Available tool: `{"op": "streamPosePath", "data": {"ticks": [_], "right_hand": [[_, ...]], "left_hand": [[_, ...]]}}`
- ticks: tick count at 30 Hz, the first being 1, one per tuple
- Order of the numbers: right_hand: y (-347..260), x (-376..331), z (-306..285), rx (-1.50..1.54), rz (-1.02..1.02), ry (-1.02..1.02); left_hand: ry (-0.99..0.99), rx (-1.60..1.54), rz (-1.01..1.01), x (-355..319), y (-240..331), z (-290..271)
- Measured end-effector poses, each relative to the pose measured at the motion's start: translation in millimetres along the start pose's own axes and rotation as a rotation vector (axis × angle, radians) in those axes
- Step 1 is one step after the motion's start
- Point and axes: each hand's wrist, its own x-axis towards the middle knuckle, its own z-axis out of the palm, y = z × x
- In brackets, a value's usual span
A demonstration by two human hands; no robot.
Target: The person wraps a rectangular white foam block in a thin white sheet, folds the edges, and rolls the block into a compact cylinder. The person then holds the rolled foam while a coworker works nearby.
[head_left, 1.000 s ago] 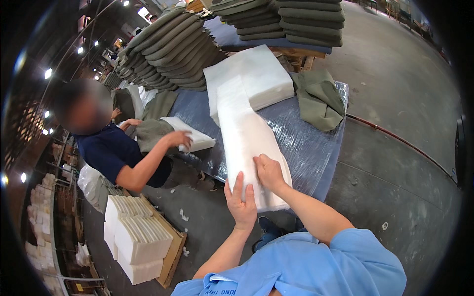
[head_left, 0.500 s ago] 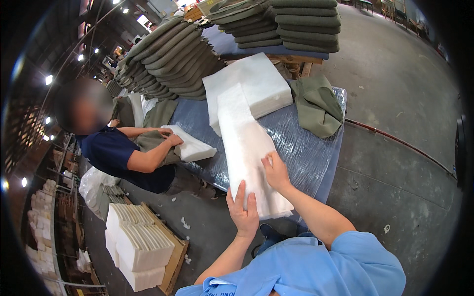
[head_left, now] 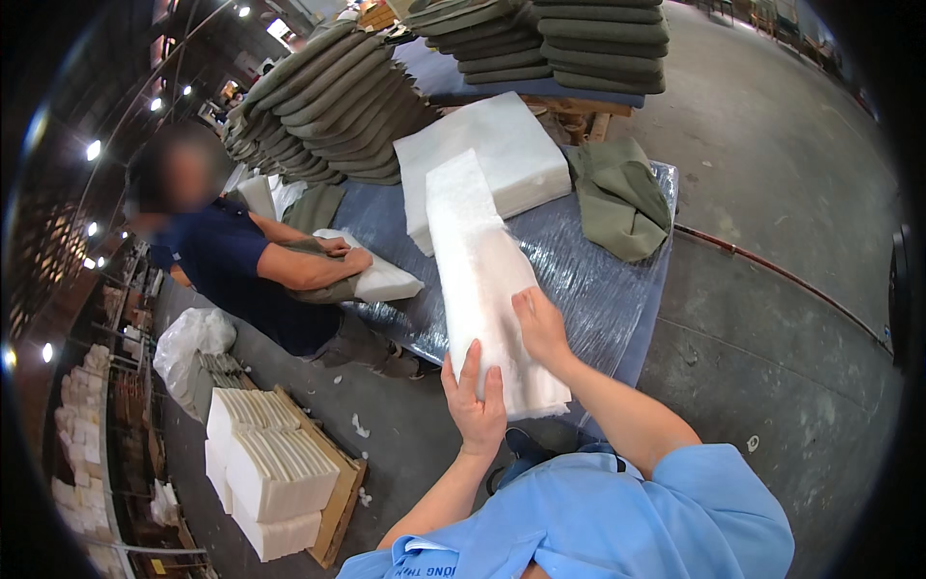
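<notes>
A long piece of white batting (head_left: 468,246) slopes down toward me, its far end resting on a thick stack of white padding (head_left: 506,159). My left hand (head_left: 477,410) lies against the left side of its near end, thumb and index finger stretched apart over the white surface. At the right edge of the batting, my right hand (head_left: 542,333) has its fingers curled onto the material; the fingertips are partly hidden. Beneath is a table (head_left: 598,299) covered in shiny blue plastic film. An olive-green fabric cover (head_left: 622,203) lies crumpled at the table's right corner.
To the left, a person (head_left: 260,270) in a dark shirt handles a white pad (head_left: 386,280) and green fabric. Tall stacks of green cushions (head_left: 338,106) stand behind. A pallet (head_left: 338,526) with stacked white foam sheets (head_left: 285,473) sits on the lower-left floor.
My right hand has turned and slid slightly along the batting's right edge, its back now showing more. The person at left has leaned in and moved both hands over the pad.
</notes>
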Motion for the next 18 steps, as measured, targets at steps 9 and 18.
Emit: {"op": "streamPosePath", "data": {"ticks": [9,18], "right_hand": [[44,-39,-26,-0.189,0.018,0.023],[29,-67,-33,-0.078,-0.049,-0.167]], "left_hand": [[-0.084,-0.562,-0.087,-3,-8,3],[-0.176,-0.847,-0.325,-3,4,9]]}}
